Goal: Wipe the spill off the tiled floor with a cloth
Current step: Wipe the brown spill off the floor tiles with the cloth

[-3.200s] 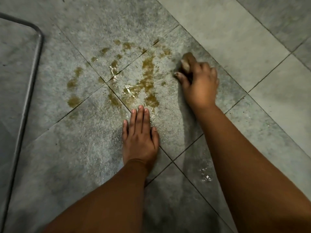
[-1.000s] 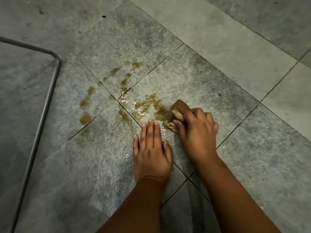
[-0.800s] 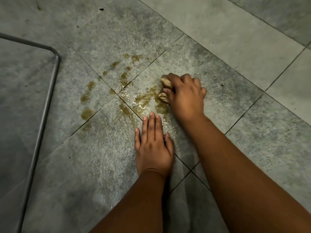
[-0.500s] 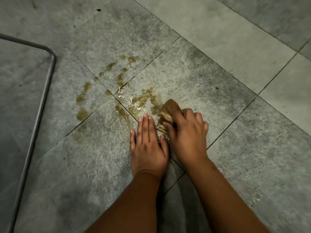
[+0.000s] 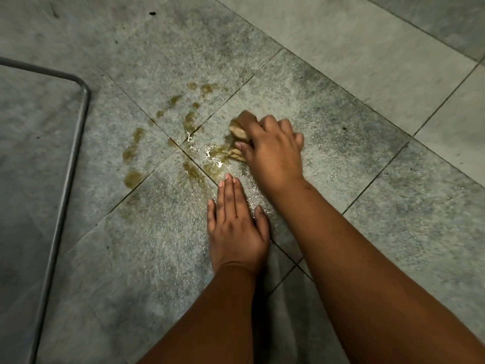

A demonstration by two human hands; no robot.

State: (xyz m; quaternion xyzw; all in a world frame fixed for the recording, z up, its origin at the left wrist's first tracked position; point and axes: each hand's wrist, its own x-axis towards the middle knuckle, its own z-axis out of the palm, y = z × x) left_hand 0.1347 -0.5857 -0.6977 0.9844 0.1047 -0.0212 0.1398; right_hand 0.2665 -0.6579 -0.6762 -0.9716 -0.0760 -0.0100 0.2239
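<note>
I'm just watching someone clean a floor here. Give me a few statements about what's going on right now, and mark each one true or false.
1. The right hand grips a bunched cloth against the floor. True.
2. The left hand holds a second cloth. False: it lies flat on the tiled floor with straight fingers and holds nothing.
3. Brown patches of spill lie to the left of the cloth. True.
4. The spill is all on one tile. False: patches lie on several tiles, across the grout lines.
5. A grey metal bar with a rounded corner shows at the left. True.
</note>
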